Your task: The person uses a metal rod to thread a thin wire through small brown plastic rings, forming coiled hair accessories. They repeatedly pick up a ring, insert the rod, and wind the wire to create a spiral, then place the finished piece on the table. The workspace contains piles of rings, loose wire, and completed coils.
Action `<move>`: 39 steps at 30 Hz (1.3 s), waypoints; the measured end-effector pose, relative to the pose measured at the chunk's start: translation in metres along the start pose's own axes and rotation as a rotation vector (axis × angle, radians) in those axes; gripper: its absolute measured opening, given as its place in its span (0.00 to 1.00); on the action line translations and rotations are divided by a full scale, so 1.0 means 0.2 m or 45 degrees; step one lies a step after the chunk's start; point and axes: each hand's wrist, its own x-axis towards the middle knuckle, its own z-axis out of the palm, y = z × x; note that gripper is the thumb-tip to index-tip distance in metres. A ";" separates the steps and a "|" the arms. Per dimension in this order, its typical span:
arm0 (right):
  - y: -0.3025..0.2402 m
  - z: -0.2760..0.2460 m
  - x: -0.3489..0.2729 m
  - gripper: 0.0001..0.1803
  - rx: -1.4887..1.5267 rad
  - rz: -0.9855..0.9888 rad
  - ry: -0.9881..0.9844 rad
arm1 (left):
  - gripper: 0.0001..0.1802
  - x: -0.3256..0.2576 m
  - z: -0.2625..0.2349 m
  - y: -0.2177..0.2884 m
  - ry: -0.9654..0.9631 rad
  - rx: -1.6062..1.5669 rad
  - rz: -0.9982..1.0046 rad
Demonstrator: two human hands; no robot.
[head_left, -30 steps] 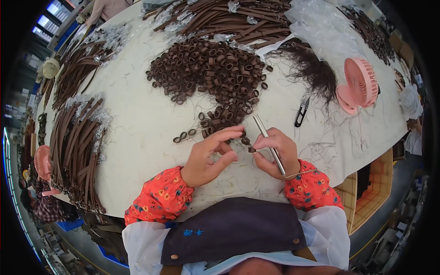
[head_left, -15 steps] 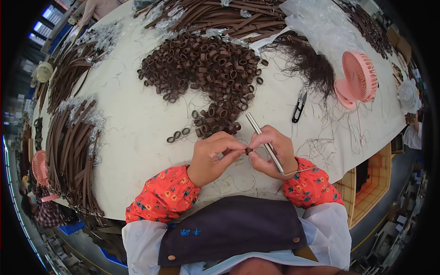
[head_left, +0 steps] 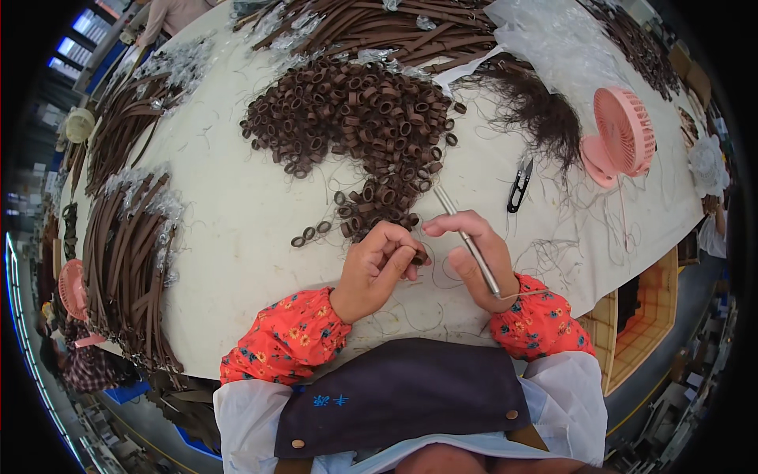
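Observation:
My left hand pinches a small brown leather loop between thumb and fingers, just above the table's near edge. My right hand grips a thin metal awl-like tool, its tip pointing up and away toward the loop pile. Both hands sit close together, nearly touching. A large heap of small brown loops spreads on the white table just beyond my hands, its tail reaching my fingers. Two loose loops lie to the left of my left hand.
Black thread snips lie right of the pile. A pink desk fan stands at the right. Bundles of brown leather straps lie along the left edge and at the back. Dark hair-like fibre is heaped behind the snips.
My hands stay together; the left fingers have curled tighter on the loop and the tool has tilted slightly. The view has shifted a little.

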 end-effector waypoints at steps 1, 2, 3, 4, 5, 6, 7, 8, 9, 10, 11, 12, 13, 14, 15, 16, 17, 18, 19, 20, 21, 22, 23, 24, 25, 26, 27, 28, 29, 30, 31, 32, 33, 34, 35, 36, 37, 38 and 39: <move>-0.02 0.00 0.01 0.13 0.175 0.081 0.054 | 0.05 0.00 0.00 0.00 0.036 -0.009 0.019; -0.03 -0.01 0.01 0.14 0.398 0.171 0.096 | 0.05 0.00 0.00 0.01 0.035 -0.002 0.013; -0.04 -0.02 0.00 0.15 0.616 0.265 0.140 | 0.05 0.00 0.00 0.02 0.029 0.000 0.006; 0.01 -0.04 -0.01 0.16 0.631 0.244 0.132 | 0.05 0.00 -0.01 0.02 0.022 0.003 -0.001; 0.02 -0.07 -0.01 0.16 0.651 0.254 0.082 | 0.05 0.00 -0.01 0.02 0.018 0.007 -0.007; 0.04 -0.09 -0.02 0.16 0.672 0.267 0.033 | 0.05 0.00 -0.01 0.03 0.013 0.011 -0.016; 0.04 -0.10 -0.02 0.16 0.692 0.278 -0.015 | 0.05 0.00 -0.01 0.02 0.007 0.015 -0.025; 0.03 -0.10 -0.02 0.16 0.675 0.291 -0.006 | 0.05 0.00 -0.01 0.02 -0.006 0.029 -0.036; 0.02 -0.08 -0.02 0.16 0.660 0.304 0.001 | 0.05 0.00 -0.02 0.02 -0.017 0.045 -0.047; 0.02 -0.07 -0.02 0.16 0.644 0.316 0.008 | 0.05 0.00 -0.02 0.01 -0.029 0.061 -0.058; 0.02 -0.07 -0.02 0.15 0.640 0.312 0.002 | 0.05 0.00 -0.02 0.01 -0.026 0.068 -0.056; 0.02 -0.07 -0.02 0.15 0.635 0.307 -0.005 | 0.05 -0.01 -0.02 0.01 -0.021 0.075 -0.053; 0.03 -0.07 -0.03 0.15 0.630 0.302 -0.012 | 0.05 -0.01 -0.02 0.01 -0.017 0.082 -0.049; 0.03 -0.06 -0.02 0.15 0.630 0.304 -0.017 | 0.05 -0.01 -0.02 0.01 -0.005 0.080 -0.038; 0.03 -0.06 -0.02 0.15 0.630 0.307 -0.019 | 0.05 -0.01 -0.02 0.01 0.004 0.078 -0.028; 0.03 -0.06 -0.02 0.15 0.630 0.309 -0.022 | 0.05 -0.01 -0.01 0.01 0.014 0.076 -0.018; 0.03 -0.06 -0.02 0.15 0.640 0.318 -0.020 | 0.05 -0.01 -0.01 0.01 0.013 0.070 -0.017; 0.03 -0.06 -0.03 0.15 0.650 0.325 -0.018 | 0.05 -0.01 -0.01 0.01 0.012 0.066 -0.016; 0.03 -0.06 -0.03 0.15 0.660 0.333 -0.016 | 0.05 -0.01 -0.01 0.01 0.012 0.061 -0.015; 0.03 -0.05 -0.03 0.15 0.657 0.327 -0.017 | 0.05 -0.01 -0.01 0.01 0.007 0.067 -0.013; 0.03 -0.05 -0.03 0.15 0.654 0.321 -0.017 | 0.05 -0.01 -0.01 0.01 0.002 0.071 -0.012; 0.03 -0.05 -0.03 0.15 0.651 0.315 -0.018 | 0.05 -0.01 -0.01 0.01 -0.003 0.076 -0.010; 0.03 -0.05 -0.03 0.15 0.647 0.312 -0.022 | 0.05 -0.01 -0.01 0.01 -0.002 0.076 -0.007; 0.04 -0.05 -0.03 0.14 0.646 0.308 -0.027 | 0.05 -0.01 -0.01 0.00 0.001 0.078 -0.004; 0.04 -0.06 -0.03 0.14 0.645 0.304 -0.033 | 0.05 -0.01 -0.01 0.00 0.005 0.080 -0.002; 0.04 -0.06 -0.03 0.15 0.636 0.296 -0.040 | 0.05 -0.01 -0.01 0.00 0.006 0.083 -0.006; 0.04 -0.06 -0.03 0.15 0.625 0.289 -0.045 | 0.05 -0.01 -0.01 0.01 0.004 0.085 -0.009; 0.04 -0.06 -0.03 0.15 0.613 0.281 -0.050 | 0.05 -0.01 -0.01 0.01 0.003 0.086 -0.012; 0.04 -0.06 -0.03 0.14 0.618 0.265 -0.019 | 0.05 -0.01 -0.01 0.01 0.007 0.067 -0.013; 0.03 -0.05 -0.03 0.13 0.624 0.249 0.012 | 0.05 -0.01 -0.01 0.01 0.012 0.049 -0.014; 0.03 -0.05 -0.03 0.12 0.630 0.232 0.043 | 0.05 -0.01 -0.01 0.01 0.016 0.031 -0.014; 0.03 -0.04 -0.03 0.09 0.456 0.237 0.020 | 0.05 -0.01 -0.01 0.01 0.018 0.080 0.005; 0.02 -0.03 -0.04 0.08 0.281 0.243 -0.003 | 0.05 0.00 0.00 0.00 0.018 0.128 0.024; 0.02 -0.03 -0.05 0.08 0.105 0.248 -0.025 | 0.05 0.00 0.00 0.00 0.018 0.176 0.043; 0.02 -0.02 -0.03 0.10 -0.067 0.084 -0.045 | 0.05 -0.01 -0.01 -0.01 0.005 0.167 0.044; 0.03 0.00 -0.01 0.13 -0.238 -0.080 -0.065 | 0.05 -0.01 -0.01 -0.03 -0.007 0.158 0.044; 0.04 0.02 0.00 0.17 -0.409 -0.245 -0.085 | 0.05 -0.01 -0.01 -0.04 -0.019 0.150 0.045; 0.05 0.04 -0.01 0.20 -0.359 -0.210 -0.050 | 0.05 -0.01 0.00 -0.04 -0.018 0.091 0.008; 0.05 0.04 -0.01 0.20 -0.353 -0.209 -0.053 | 0.05 0.00 0.01 -0.02 -0.013 0.033 -0.027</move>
